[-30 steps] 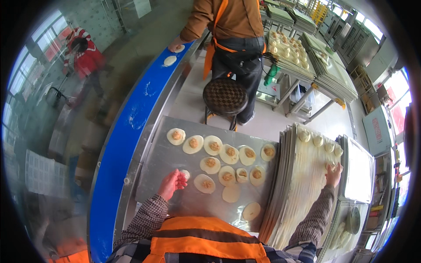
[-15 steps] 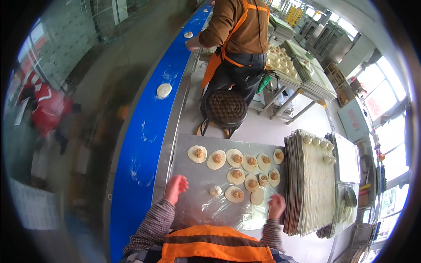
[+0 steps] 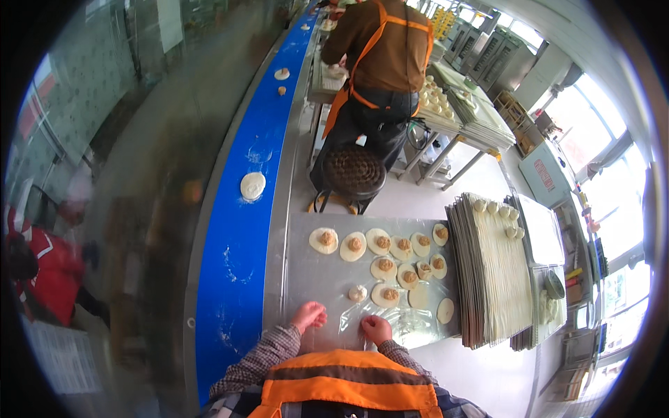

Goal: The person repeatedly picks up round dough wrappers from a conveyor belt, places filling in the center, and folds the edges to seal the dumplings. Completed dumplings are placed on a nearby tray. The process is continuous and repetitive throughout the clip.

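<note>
The left hand (image 3: 309, 317) seems loosely open, empty; the right hand (image 3: 377, 329) is curled, its grip I cannot tell. The dough ball (image 3: 357, 293) lies toward the counter's (image 3: 301, 268) near edge; a low reach could push it against the filled round (image 3: 385, 295).

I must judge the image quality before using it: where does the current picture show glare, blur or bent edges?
Head view: glare streaks on the worktop near the right hand; windows washed out; blue belt bowed by the fisheye; person in red at left blurred; corners black.
</note>
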